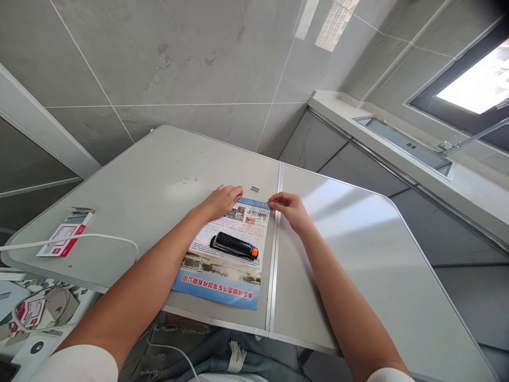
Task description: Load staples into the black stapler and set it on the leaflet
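Atop a pale table (338, 239) by gray tiled walls (178, 58), both hands' fingers (274, 203) narrow at printed paper (222, 281)

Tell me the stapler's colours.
The stapler is black with an orange part at one end, seen best in the head view.

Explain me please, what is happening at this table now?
A person has both hands at the far edge of a printed sheet that lies on the table. The left hand rests on its far left corner, and the right hand has its fingers at the far right corner. A black stapler with an orange end lies on the sheet, untouched. Just beyond the sheet is a small strip of staples.
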A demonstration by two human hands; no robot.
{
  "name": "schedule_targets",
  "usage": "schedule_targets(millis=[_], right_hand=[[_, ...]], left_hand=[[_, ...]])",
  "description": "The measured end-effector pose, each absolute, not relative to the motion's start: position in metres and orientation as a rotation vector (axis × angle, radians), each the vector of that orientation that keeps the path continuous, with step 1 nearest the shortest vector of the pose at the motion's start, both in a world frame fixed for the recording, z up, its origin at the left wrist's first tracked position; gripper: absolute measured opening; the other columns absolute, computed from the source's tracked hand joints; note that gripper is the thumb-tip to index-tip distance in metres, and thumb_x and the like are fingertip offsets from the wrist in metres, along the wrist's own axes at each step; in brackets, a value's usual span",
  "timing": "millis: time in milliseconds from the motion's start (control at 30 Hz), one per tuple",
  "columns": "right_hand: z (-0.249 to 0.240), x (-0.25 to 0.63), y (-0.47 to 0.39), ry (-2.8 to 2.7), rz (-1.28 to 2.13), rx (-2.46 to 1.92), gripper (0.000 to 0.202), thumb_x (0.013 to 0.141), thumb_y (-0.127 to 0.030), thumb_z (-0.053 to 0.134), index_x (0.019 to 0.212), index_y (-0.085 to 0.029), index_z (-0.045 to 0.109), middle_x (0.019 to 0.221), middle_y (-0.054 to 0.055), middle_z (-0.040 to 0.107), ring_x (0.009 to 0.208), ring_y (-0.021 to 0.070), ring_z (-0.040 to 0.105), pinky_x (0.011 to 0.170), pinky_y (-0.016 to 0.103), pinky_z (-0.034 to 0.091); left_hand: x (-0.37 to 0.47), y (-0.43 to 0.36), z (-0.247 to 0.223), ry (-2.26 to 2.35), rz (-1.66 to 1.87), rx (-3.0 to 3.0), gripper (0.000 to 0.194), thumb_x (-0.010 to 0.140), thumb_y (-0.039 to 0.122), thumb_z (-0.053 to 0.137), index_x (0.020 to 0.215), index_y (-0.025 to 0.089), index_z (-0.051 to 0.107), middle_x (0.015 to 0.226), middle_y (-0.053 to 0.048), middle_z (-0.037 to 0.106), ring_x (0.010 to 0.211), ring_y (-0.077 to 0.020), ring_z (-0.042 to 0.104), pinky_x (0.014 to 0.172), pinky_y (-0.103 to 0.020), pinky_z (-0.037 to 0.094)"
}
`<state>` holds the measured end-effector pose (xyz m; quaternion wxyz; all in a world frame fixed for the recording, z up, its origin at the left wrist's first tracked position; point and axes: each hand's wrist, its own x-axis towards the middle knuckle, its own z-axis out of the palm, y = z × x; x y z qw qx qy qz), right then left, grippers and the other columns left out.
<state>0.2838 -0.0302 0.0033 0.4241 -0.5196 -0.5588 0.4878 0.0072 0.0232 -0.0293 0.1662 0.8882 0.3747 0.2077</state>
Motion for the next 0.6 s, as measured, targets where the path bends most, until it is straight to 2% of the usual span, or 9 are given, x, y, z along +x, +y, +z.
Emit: schedule_targets(millis=[300,467,600], right_hand=[[-0.002,0.266,-0.026,-1.625,1.013,-1.375,0.014,0.078,-0.033,0.076,0.086,-0.022,0.077,0.087,0.004,0.078,0.084,0.0221,0.071,0.082,0.037,0.055],[0.003,0.258,-0.026,-1.779,0.960,-1.377,0.017,0.085,-0.031,0.070,0.098,-0.025,0.080,0.101,0.004,0.080,0.095,0.0229,0.071,0.084,0.036,0.054],[0.007,0.254,-0.027,-1.923,1.004,-1.245,0.025,0.091,-0.025,0.063,0.107,-0.029,0.081,0.113,0.002,0.079,0.105,0.0228,0.070,0.095,0.038,0.053]], left_hand=[[0.008,0.019,-0.020,1.098,0.514,2.541,0.025,0.108,0.027,0.032,0.103,0.022,0.056,0.099,-0.007,0.069,0.093,-0.0252,0.063,0.088,-0.040,0.041],[0.009,0.019,-0.017,1.099,0.508,2.542,0.025,0.108,0.028,0.032,0.102,0.022,0.056,0.101,-0.008,0.069,0.094,-0.0256,0.062,0.088,-0.040,0.042],[0.009,0.020,-0.018,1.091,0.502,2.553,0.024,0.108,0.028,0.033,0.103,0.022,0.056,0.102,-0.008,0.069,0.096,-0.0258,0.062,0.088,-0.040,0.042]])
